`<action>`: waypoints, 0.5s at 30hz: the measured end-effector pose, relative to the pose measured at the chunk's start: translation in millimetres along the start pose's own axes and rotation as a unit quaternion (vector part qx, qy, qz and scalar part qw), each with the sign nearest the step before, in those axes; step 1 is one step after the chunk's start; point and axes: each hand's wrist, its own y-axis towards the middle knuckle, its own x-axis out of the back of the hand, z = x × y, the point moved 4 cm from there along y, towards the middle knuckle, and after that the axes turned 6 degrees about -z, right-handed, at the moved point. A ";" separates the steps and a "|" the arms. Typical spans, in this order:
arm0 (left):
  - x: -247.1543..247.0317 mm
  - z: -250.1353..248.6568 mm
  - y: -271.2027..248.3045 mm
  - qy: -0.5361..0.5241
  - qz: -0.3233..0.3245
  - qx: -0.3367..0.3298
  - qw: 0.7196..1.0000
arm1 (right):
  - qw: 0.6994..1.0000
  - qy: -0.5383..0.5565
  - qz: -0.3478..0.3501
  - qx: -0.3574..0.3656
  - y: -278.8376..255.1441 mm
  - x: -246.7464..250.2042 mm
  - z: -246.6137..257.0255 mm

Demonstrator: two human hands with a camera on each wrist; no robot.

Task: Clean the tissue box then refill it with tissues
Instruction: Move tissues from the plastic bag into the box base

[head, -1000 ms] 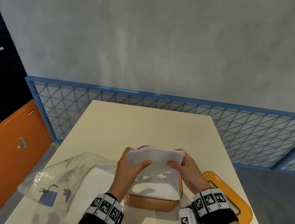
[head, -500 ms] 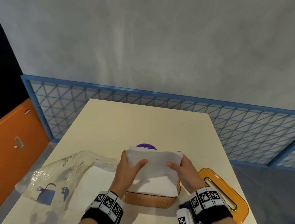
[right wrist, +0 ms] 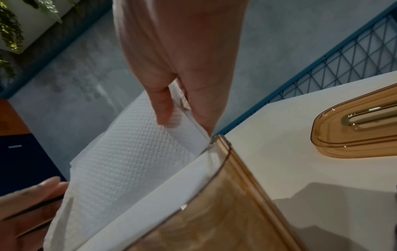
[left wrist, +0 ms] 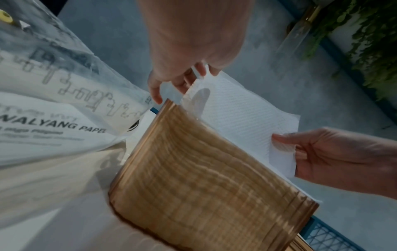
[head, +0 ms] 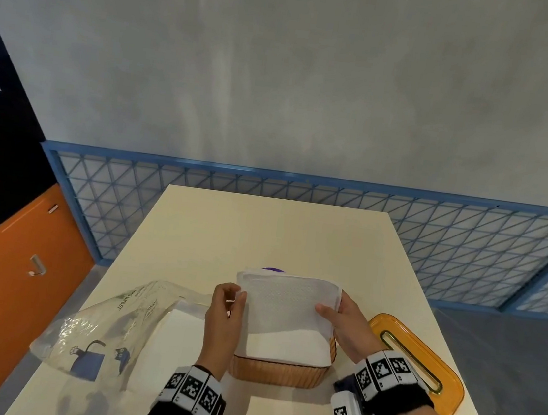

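Observation:
An amber ribbed tissue box point(head: 276, 372) point(left wrist: 206, 178) point(right wrist: 225, 212) stands open at the near middle of the table, filled with white tissues. Over its far half, both hands hold up a stack of white embossed tissues point(head: 288, 300) point(left wrist: 240, 115) point(right wrist: 120, 163). My left hand point(head: 225, 308) point(left wrist: 182, 79) pinches the stack's left edge. My right hand point(head: 341, 322) point(right wrist: 182, 108) pinches the right edge between thumb and fingers. The box's amber lid point(head: 415, 362) point(right wrist: 356, 129) with its slot lies on the table to the right.
A clear plastic tissue bag point(head: 109, 332) point(left wrist: 53, 101) with more white tissues lies left of the box. A purple round object point(head: 273, 270) peeks out behind the held stack. A blue mesh fence point(head: 467, 251) runs behind the cream table point(head: 272, 234).
The tissue stack has tilted flatter over the box, its embossed top now facing up. My left hand has shifted from under the stack to pinching its left edge.

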 end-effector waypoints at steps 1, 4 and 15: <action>-0.9 0.2 1.7 0.005 0.005 0.009 1.000 | 1.000 0.004 -0.001 0.000 -0.4 0.5 -0.5; -5.1 0.8 5.7 0.025 0.019 0.039 0.999 | 1.000 0.009 -0.003 -0.002 -1.4 1.1 -1.8; -8.4 -14.1 1.9 0.105 0.009 0.012 0.994 | 0.998 -0.025 -0.027 -0.041 0.0 1.9 -2.3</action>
